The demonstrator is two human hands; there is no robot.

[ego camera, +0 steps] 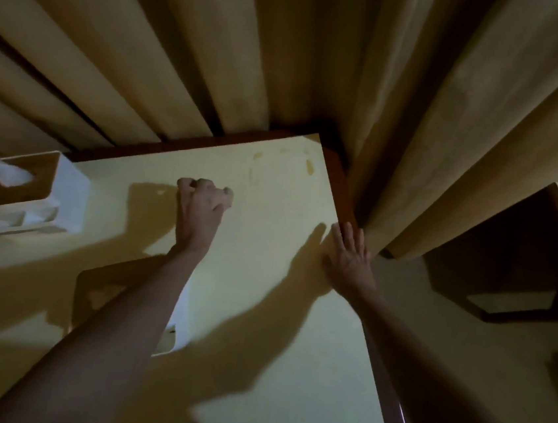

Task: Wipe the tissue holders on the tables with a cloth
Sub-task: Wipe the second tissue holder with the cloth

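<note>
Near: white holder (179, 318) on the surface (305, 369), mostly hidden under the left forearm; right hand (348, 256) flat on the surface's right edge, fingers straight; left hand (202, 203) further out, fingers curled tight (cloth inside? cannot tell); far left corner: second holder (31, 192), tissue showing, well left of the left hand, the nearer one; curtain (287, 57) behind.

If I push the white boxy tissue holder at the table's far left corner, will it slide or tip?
The white tissue holder looks like thin plastic, so probably light. On the smooth pale tabletop it would likely slide rather than tip. It sits near the edge, so it could go over.
</note>
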